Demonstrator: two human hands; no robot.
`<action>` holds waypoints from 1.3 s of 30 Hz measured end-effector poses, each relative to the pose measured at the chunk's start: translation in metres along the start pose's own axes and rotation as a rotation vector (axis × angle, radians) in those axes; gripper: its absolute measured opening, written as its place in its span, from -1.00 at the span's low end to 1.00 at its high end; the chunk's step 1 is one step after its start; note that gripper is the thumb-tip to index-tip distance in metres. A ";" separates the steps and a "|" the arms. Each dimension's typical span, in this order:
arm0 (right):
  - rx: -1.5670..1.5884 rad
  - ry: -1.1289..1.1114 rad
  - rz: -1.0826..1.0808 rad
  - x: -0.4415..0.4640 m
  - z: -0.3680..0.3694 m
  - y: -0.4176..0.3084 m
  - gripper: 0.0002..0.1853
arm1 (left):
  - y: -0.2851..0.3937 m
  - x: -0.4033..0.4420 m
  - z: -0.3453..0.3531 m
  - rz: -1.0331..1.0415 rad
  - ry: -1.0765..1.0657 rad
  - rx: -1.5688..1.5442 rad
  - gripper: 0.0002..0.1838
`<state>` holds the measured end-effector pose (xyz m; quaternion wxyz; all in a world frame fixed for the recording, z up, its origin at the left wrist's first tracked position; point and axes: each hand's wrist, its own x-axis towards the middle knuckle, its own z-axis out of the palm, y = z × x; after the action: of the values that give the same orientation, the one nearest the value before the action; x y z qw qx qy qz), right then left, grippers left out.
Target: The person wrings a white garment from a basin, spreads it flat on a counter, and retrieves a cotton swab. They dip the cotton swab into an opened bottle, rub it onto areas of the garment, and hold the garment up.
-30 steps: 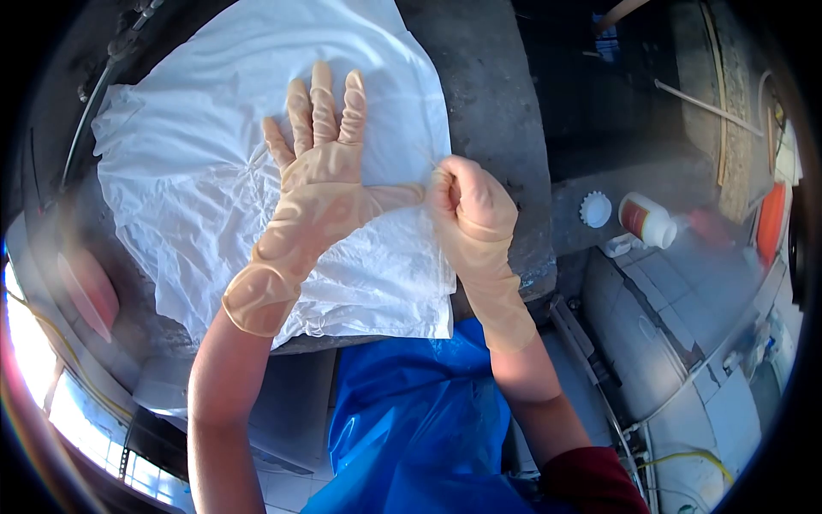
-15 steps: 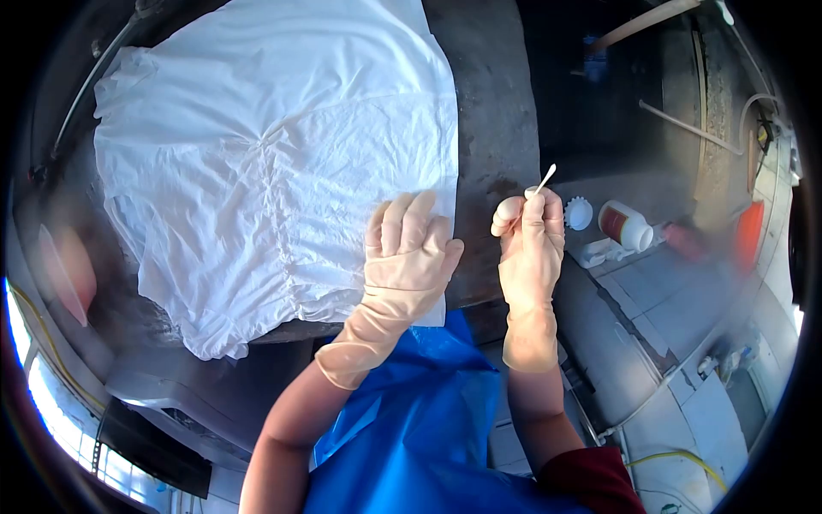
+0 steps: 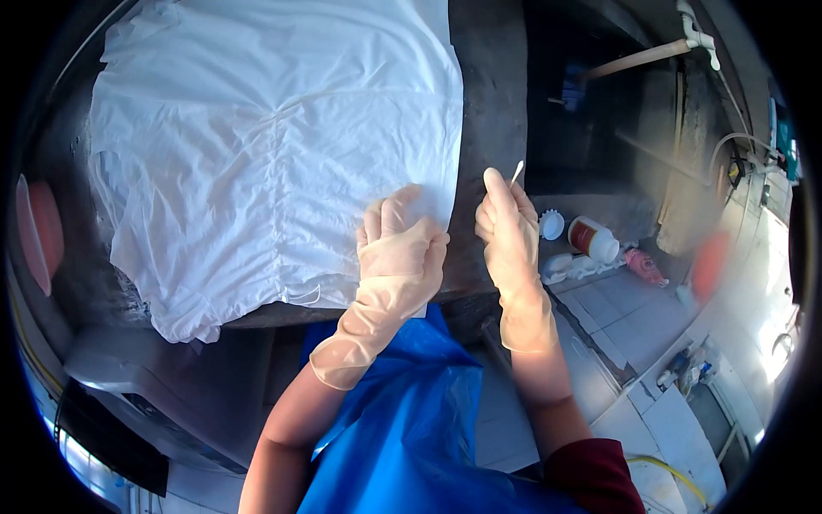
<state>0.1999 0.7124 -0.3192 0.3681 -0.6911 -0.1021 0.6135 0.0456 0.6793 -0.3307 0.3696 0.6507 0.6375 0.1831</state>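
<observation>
A wrinkled white cloth (image 3: 257,146) lies spread over the dark slab (image 3: 490,68), gathered along a line down its middle. My left hand (image 3: 398,244), in a beige rubber glove, rests on the cloth's lower right part with its fingers bent; whether it pinches some fabric is hidden. To the right of the cloth, my gloved right hand (image 3: 511,227) is closed round a thin white cotton swab (image 3: 518,172), whose tip sticks up above the fingers.
Right of my right hand are a white scalloped cap (image 3: 550,224), a white bottle with a red label (image 3: 592,240) and a pink packet (image 3: 644,266). A dark basin (image 3: 582,128) lies behind. At the far left stands a pink bowl (image 3: 41,236).
My left hand was spread flat higher on the cloth, then came down and right with fingers bent. My right hand moved away from the cloth's edge, and the swab now shows in it.
</observation>
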 end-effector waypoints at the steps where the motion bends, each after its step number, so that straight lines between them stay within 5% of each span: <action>1: 0.044 -0.023 0.044 0.003 0.002 -0.003 -0.68 | 0.003 0.000 -0.004 0.009 0.016 -0.082 -0.90; 4: -0.165 -0.004 -0.011 0.005 0.017 -0.017 -0.58 | 0.009 -0.003 -0.013 0.053 0.079 -0.209 -0.86; 8: -0.032 0.028 -0.039 0.015 0.050 -0.036 -0.42 | 0.009 -0.009 -0.018 0.165 0.194 -0.278 -0.74; 15: -0.064 -0.117 -0.163 0.056 0.069 -0.052 -0.67 | 0.012 -0.023 -0.033 0.198 0.205 -0.308 -0.70; 24: -0.234 0.039 -0.653 0.039 0.084 -0.095 -0.51 | 0.021 -0.022 -0.041 0.249 0.241 -0.379 -0.59; 39: -0.364 0.047 -0.825 0.005 0.105 -0.109 -0.49 | 0.029 -0.027 -0.067 0.263 0.173 -0.529 -0.62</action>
<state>0.1374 0.8325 -0.2512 0.4565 -0.6598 -0.4671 0.3716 0.0146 0.6720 -0.2593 0.4439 0.5908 0.5070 0.4437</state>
